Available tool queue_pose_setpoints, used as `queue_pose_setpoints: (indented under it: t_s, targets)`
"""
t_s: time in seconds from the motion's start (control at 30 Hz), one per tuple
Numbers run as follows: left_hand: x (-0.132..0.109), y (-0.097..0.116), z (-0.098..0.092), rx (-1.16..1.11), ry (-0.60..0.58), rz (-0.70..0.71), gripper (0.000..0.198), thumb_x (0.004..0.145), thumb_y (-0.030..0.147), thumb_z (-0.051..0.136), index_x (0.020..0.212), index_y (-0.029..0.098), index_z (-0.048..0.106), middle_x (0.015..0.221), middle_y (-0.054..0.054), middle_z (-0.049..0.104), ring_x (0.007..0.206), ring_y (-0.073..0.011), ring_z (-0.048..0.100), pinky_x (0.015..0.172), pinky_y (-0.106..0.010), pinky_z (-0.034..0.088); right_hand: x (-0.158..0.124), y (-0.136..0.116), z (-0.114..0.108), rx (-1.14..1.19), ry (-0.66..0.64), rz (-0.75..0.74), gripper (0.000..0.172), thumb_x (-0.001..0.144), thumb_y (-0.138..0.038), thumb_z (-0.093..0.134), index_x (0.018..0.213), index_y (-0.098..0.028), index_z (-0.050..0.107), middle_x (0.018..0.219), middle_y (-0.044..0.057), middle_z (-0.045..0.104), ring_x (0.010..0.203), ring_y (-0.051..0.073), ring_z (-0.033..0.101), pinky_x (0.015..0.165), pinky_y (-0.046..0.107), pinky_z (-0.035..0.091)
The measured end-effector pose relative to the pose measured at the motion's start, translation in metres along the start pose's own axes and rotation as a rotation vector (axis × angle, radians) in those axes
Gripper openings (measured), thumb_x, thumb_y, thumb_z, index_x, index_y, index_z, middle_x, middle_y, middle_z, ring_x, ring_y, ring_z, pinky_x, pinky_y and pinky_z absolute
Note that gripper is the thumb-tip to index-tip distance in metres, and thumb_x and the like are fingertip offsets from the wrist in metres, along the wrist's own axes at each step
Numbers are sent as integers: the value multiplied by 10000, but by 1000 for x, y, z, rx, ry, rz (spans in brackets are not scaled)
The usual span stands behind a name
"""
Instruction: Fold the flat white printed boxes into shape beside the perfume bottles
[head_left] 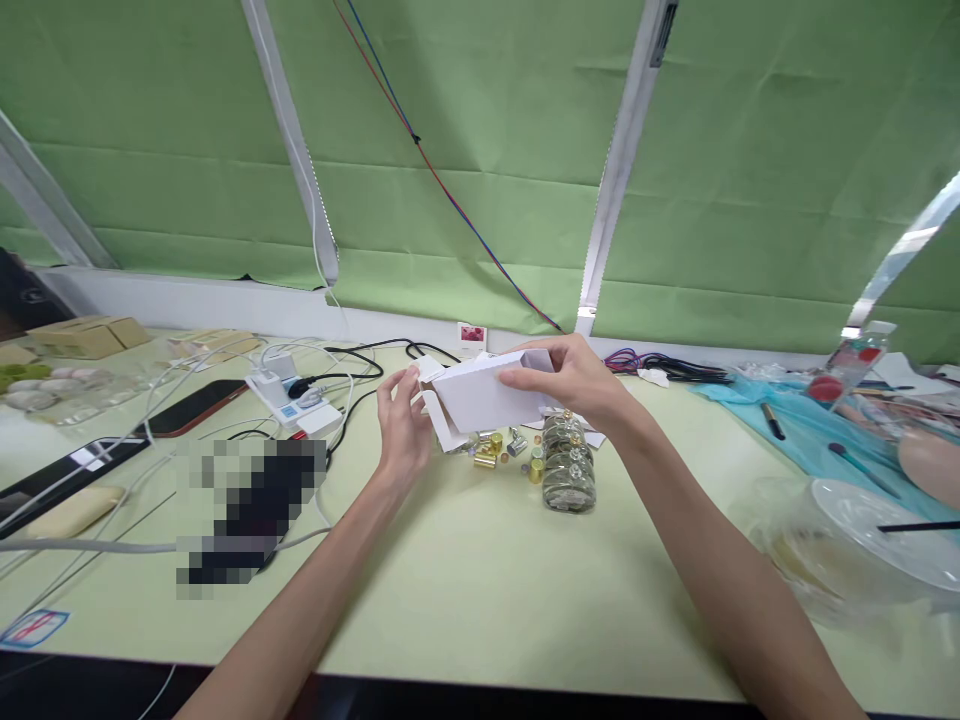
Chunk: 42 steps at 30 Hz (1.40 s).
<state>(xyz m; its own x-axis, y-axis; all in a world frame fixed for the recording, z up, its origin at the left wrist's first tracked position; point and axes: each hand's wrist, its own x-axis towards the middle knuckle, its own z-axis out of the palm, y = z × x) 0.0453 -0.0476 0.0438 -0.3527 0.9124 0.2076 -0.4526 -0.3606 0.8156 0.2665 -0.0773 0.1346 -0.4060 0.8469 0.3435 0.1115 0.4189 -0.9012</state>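
Tilted above the table is a small white cardboard box (480,392) with its flaps open on the left end. My right hand (574,375) is closed around the box's right end, thumb on the near face. At the open end, my left hand (405,420) pinches a flap between thumb and fingers. Beneath the box lie several small gold and silver metal caps (487,458), partly hidden by it. Just right of them, a row of small clear glass bottles (570,470) lies together. The inside of the box cannot be seen.
On the left are a white power strip (292,400) with tangled cables, phones (199,407) and cardboard boxes (86,337). A lidded plastic cup (885,530) with a black straw stands at right, near a blue plastic sheet (795,430) bearing pens. Green blinds hang behind.
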Motion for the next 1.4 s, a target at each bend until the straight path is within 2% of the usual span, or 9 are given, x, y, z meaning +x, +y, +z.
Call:
queue_pose_setpoints:
  t_s: [0.1, 0.23, 0.4, 0.57, 0.77, 0.9, 1.17, 1.4]
  targets:
    - [-1, 2, 3, -52, 76, -54, 573, 628, 545, 905, 979, 264, 548, 967, 10, 682, 794, -165, 650, 628, -256, 474, 0, 1, 2, 15, 16, 17, 291, 792, -507, 827, 843, -222, 806, 821, 27, 738, 671, 136, 612, 538, 236, 441]
    - [-1, 3, 5, -35, 91, -19, 615, 601, 573, 916, 1014, 270, 576, 936, 11, 679, 792, -160, 649, 631, -243, 460, -1, 0, 3, 31, 40, 24, 296, 794, -508, 827, 862, -221, 810, 824, 30, 739, 668, 137, 616, 544, 241, 448]
    - [-3, 5, 5, 61, 41, -29, 624, 640, 650, 871, 1099, 301, 630, 946, 13, 646, 799, -154, 620, 606, -232, 429, 0, -1, 3, 50, 63, 41, 334, 757, -536, 851, 838, -215, 802, 842, 44, 743, 685, 149, 627, 557, 249, 469]
    - [-2, 3, 4, 126, 7, -19, 715, 643, 714, 839, 1191, 291, 660, 1067, -28, 663, 880, -166, 633, 646, -239, 482, 0, -4, 0, 64, 91, 58, 373, 718, -550, 869, 787, -194, 782, 821, 52, 736, 675, 152, 628, 562, 256, 481]
    - [1, 0, 2, 174, -46, 4, 775, 634, 762, 811, 1221, 300, 605, 994, -24, 684, 853, -162, 646, 673, -238, 523, 0, -7, -3, 141, 84, 90, 365, 682, -487, 890, 817, -161, 800, 772, 41, 715, 655, 138, 617, 553, 238, 473]
    - [2, -1, 2, 182, -51, -28, 776, 603, 773, 820, 1182, 313, 586, 1035, -16, 682, 827, -148, 647, 634, -216, 523, -1, -9, -4, 176, 97, 110, 356, 671, -456, 894, 825, -150, 798, 783, 50, 722, 663, 142, 621, 552, 239, 478]
    - [1, -1, 3, 202, -43, -44, 775, 579, 762, 841, 1155, 309, 589, 966, 10, 652, 704, -112, 597, 553, -200, 510, -2, -11, -2, 154, 143, 120, 418, 643, -496, 905, 836, -141, 797, 793, 63, 723, 668, 154, 635, 543, 249, 497]
    - [2, -2, 1, 213, -23, -27, 758, 624, 735, 834, 1197, 312, 574, 897, 11, 656, 726, -125, 618, 564, -196, 504, 0, -7, -2, 66, 125, 78, 381, 683, -495, 887, 854, -166, 799, 807, 52, 718, 689, 156, 625, 576, 254, 480]
